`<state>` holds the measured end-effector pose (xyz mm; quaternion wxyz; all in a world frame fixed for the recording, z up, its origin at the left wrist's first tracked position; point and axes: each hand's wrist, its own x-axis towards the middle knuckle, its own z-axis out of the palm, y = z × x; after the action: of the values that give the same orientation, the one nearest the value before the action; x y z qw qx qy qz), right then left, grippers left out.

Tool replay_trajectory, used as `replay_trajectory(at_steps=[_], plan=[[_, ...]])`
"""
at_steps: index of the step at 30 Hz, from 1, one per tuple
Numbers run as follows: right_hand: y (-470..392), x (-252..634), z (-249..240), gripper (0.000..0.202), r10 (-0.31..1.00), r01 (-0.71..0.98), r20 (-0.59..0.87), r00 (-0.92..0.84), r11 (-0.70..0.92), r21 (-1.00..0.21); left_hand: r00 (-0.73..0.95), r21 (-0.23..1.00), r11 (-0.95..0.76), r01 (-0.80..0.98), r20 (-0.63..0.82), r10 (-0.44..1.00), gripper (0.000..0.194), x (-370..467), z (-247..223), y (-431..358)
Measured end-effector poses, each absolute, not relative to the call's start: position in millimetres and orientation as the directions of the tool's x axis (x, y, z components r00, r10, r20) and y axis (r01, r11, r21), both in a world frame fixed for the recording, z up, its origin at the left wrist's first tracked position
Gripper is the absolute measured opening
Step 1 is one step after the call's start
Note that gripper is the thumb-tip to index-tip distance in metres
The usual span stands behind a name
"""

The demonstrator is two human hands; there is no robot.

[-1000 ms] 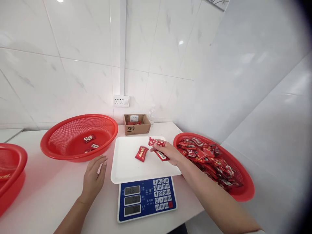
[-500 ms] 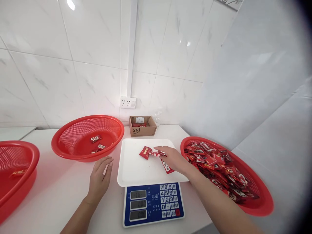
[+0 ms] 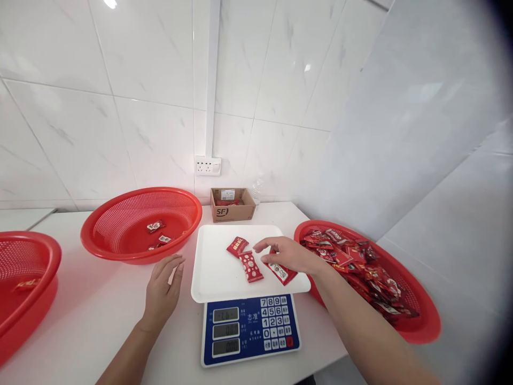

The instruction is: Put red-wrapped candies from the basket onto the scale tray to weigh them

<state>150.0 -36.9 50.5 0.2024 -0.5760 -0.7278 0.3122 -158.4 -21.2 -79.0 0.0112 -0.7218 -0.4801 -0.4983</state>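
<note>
On the white tray (image 3: pixel 216 267) of a blue scale (image 3: pixel 250 331) lie three red packets. One with gold lettering (image 3: pixel 237 246) is at the back, and a dotted one (image 3: pixel 251 267) touches it in front. My right hand (image 3: pixel 286 254) hovers over the third packet (image 3: pixel 282 273), fingers apart, thumb near its upper left end; nothing is visibly gripped. Left of the tray, my left hand (image 3: pixel 163 283) is held above the table with fingers slightly curled and the thumb apart, holding nothing.
A red basket (image 3: pixel 430 326) full of packets stands at the right. Another red basket (image 3: pixel 94 235), behind my left hand, holds a few packets. A third (image 3: pixel 50 267) is at the left edge. An open cardboard box (image 3: pixel 233 213) sits behind the tray.
The dotted packet has left my right hand and lies flat on the tray. My right hand has opened and sits over the third packet. My left hand has barely moved.
</note>
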Motion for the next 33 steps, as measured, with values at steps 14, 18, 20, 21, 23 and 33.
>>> replay_trajectory(at_steps=[14,18,20,21,23,33], plan=[[-34,141,12,0.037,0.965,0.846,0.031,-0.260,0.243,-0.474,0.050,0.454,-0.538,0.710,0.730,0.682,0.026,-158,-76,-22],[-34,142,7,0.035,0.973,0.889,0.022,-0.228,0.217,-0.403,0.054,0.458,-0.525,0.717,0.714,0.698,0.027,-158,-77,-22],[-33,142,6,0.035,0.982,0.912,0.024,-0.185,0.181,-0.369,0.051,0.463,-0.522,0.716,0.711,0.701,0.027,-158,-76,-23],[-33,142,6,0.035,0.985,0.919,0.024,-0.170,0.167,-0.358,0.049,0.466,-0.520,0.715,0.709,0.703,0.027,-158,-76,-23],[-34,141,7,0.036,0.988,0.924,0.022,-0.154,0.152,-0.351,0.044,0.472,-0.519,0.713,0.708,0.705,0.027,-158,-76,-22],[-50,125,8,0.038,0.968,0.879,0.044,-0.245,0.241,-0.411,0.034,0.492,-0.506,0.708,0.692,0.721,0.027,-158,-76,-22]])
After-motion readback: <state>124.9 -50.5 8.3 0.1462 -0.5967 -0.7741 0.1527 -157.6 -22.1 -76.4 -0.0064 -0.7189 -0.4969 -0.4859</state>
